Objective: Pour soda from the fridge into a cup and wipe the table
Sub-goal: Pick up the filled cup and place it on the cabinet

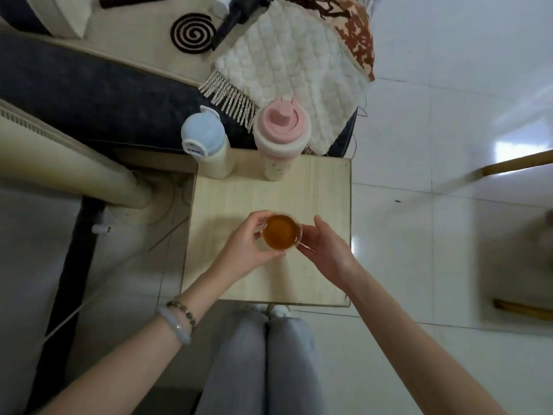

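Observation:
A small clear cup (281, 232) holding amber-brown liquid sits over the middle of a small light wooden table (323, 187). My left hand (248, 247) wraps the cup's left side, thumb and fingers curled around it. My right hand (324, 250) touches the cup's right side with its fingertips. Whether the cup rests on the table or is lifted slightly I cannot tell. No soda bottle and no cloth is in view.
Two tall bottles stand at the table's far edge: one with a blue lid (203, 136), one with a pink lid (281, 124). Behind them lie a white knitted blanket (293, 73) and a dark cushion (89, 94). White tiled floor (449, 115) spreads to the right.

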`<state>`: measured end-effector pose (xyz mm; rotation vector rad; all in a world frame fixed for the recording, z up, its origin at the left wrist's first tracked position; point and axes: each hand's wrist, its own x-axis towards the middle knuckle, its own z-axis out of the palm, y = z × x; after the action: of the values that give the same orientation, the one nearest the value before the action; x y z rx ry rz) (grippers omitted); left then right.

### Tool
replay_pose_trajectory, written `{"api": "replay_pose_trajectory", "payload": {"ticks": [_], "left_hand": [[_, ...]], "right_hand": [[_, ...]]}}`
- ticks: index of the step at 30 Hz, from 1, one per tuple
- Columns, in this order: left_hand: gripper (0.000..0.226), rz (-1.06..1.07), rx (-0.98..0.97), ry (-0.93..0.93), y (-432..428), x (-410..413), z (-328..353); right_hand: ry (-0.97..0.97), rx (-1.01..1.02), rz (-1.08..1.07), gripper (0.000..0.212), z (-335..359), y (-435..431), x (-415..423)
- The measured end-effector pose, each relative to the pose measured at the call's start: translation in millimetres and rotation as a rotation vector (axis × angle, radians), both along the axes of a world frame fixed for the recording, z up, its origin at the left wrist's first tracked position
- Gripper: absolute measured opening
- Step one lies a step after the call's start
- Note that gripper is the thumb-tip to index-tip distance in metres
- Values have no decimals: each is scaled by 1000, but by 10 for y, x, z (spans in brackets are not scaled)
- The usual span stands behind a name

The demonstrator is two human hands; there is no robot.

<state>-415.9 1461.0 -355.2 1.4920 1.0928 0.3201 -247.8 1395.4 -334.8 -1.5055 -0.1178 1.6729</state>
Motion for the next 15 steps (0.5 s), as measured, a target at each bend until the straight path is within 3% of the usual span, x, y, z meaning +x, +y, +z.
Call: {"api": "replay_pose_trajectory", "payload": {"ticks": [7, 15], "left_hand": [[70, -31, 5, 2, 41, 53, -554], [70, -64, 42, 47, 54, 49, -625]], "right_hand": [[7, -31, 26, 53, -517, 28, 33], [-11, -46, 65, 54, -641, 42, 48]]}}
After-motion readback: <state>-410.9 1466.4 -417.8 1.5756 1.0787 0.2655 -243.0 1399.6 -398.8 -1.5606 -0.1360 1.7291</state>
